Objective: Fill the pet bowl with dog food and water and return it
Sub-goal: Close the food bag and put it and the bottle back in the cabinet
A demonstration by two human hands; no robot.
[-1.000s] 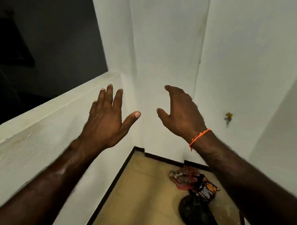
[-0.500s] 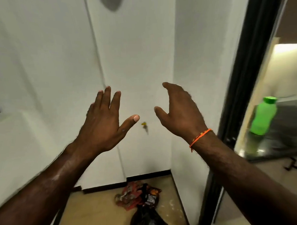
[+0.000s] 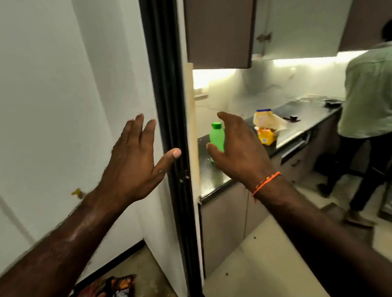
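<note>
My left hand [image 3: 135, 160] and my right hand [image 3: 237, 148] are raised in front of me, both open with fingers spread and holding nothing. An orange thread band sits on my right wrist. A green water bottle [image 3: 216, 136] stands on the dark kitchen counter [image 3: 214, 176] just behind my right hand, partly covered by it. A yellow food bag [image 3: 267, 128] lies further back on the same counter. No pet bowl is visible.
A black door frame [image 3: 169, 127] stands upright between my hands, white wall to its left. Snack wrappers [image 3: 111, 293] lie on the floor below. A person in a green shirt [image 3: 374, 91] stands at the counter's far right. Cabinets hang above.
The view has swung right, from a white-walled corner to the doorway and the kitchen beyond. Both hands have kept the same raised, open pose.
</note>
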